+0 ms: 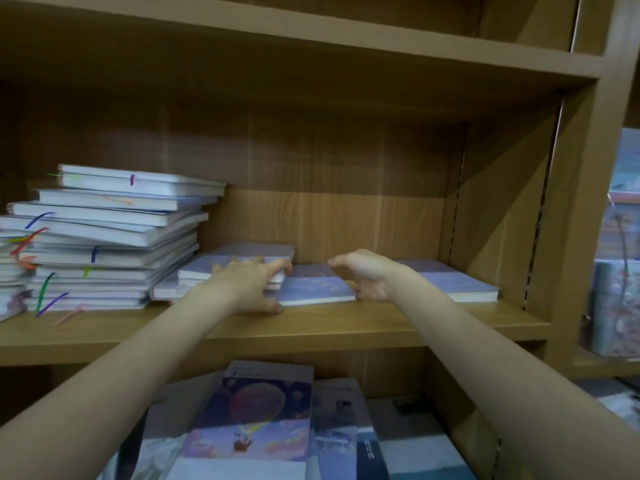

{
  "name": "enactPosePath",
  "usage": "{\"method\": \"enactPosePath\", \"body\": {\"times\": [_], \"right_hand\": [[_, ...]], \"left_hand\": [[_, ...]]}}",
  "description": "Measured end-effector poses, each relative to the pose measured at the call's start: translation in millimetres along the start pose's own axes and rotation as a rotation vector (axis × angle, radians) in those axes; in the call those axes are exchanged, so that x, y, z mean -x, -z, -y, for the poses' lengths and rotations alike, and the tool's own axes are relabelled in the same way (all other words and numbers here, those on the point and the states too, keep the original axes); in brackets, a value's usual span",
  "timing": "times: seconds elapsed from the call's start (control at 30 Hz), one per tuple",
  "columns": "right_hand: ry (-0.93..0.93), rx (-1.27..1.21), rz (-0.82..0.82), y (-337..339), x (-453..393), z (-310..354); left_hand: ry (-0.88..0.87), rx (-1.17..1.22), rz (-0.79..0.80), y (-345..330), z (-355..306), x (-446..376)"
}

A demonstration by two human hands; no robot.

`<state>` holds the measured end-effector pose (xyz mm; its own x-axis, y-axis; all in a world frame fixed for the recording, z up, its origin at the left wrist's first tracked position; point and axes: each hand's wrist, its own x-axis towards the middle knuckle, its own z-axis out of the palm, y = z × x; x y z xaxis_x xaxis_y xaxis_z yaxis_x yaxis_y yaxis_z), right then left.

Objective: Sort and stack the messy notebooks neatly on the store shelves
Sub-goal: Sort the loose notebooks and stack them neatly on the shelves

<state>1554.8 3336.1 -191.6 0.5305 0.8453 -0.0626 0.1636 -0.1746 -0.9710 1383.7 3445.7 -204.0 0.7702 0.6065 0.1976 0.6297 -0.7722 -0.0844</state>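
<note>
Several pale lilac notebooks lie flat on the wooden shelf (pixel 311 323). My left hand (pixel 247 287) grips the right end of a small pile of lilac notebooks (pixel 204 268), fingers curled over the top and thumb near the shelf board. To its right lies a single lilac notebook (pixel 315 287); my right hand (pixel 363 275) hovers at its right edge with fingers bent and holds nothing. Another lilac notebook (pixel 460 284) lies further right, partly hidden by my right wrist.
A tall uneven stack of white notebooks with coloured ribbon markers (pixel 104 237) fills the shelf's left side. The shelf's side wall (pixel 502 220) stands at the right. Below, a lower shelf holds notebooks with a balloon picture cover (pixel 256 417). More goods (pixel 616 292) sit at far right.
</note>
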Motion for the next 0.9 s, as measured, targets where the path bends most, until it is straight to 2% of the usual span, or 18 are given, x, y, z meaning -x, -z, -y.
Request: {"method": "enactPosePath", "body": {"times": [0.13,0.2,0.33,0.43,0.53,0.7,0.9], "right_hand": [[-0.094,-0.161,-0.146,3,-9,0],[-0.102,-0.164,-0.166,5,-12,-4],[-0.088,-0.112,-0.157,0,-16,-5],[-0.075,0.077,-0.205,-12,-19,-5],[0.001,0.221,-0.299,-20,-22,-11],[0.142,0.104,-0.436,-23,-12,-28],[0.292,0.146,-0.517,-30,15,-17]], "left_hand": [[0.014,0.014,-0.042,-5,11,3],[-0.009,0.021,-0.069,-6,13,6],[-0.037,0.044,-0.078,-4,16,7],[-0.056,0.054,-0.101,-5,16,9],[-0.09,0.055,-0.139,-5,18,10],[-0.132,0.104,-0.198,-4,25,15],[-0.125,0.112,-0.192,3,21,25]]}}
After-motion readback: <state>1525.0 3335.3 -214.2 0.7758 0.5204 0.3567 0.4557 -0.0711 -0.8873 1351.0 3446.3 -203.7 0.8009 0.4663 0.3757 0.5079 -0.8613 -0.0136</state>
